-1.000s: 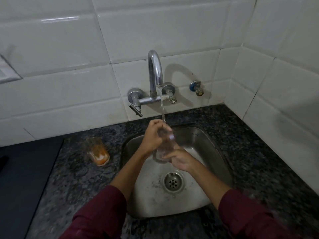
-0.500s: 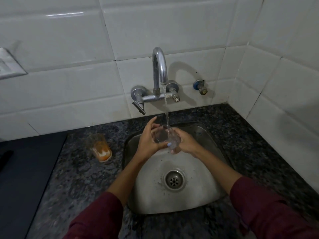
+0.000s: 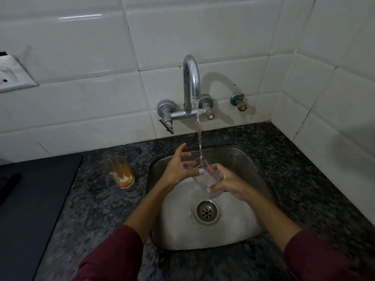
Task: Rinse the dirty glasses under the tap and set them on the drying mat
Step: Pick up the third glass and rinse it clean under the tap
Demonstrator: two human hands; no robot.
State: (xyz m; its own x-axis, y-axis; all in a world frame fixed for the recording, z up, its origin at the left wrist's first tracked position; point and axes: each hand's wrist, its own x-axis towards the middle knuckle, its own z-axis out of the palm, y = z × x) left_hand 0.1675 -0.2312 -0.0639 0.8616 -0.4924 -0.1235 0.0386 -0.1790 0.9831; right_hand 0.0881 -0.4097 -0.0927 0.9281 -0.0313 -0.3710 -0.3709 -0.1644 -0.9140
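Observation:
A clear glass [image 3: 206, 177] is tilted over the steel sink [image 3: 249, 224], its mouth toward the running water from the chrome tap [image 3: 191, 78]. My right hand [image 3: 227, 183] grips the glass at its base. My left hand [image 3: 178, 169] touches the glass near its rim, thumb across the side and the other fingers spread. A second glass [image 3: 121, 172], smeared with orange residue, stands on the granite counter left of the sink. The dark drying mat [image 3: 30, 209] lies at the far left.
White tiled walls meet in a corner at the right. A small valve [image 3: 239, 102] sticks out of the wall right of the tap. A wall socket [image 3: 10, 76] is at the left edge. The sink drain [image 3: 207, 212] sits below my hands.
Both hands turned the glass under the stream. Its base now points down toward me in my right hand, and my left fingers have spread off it.

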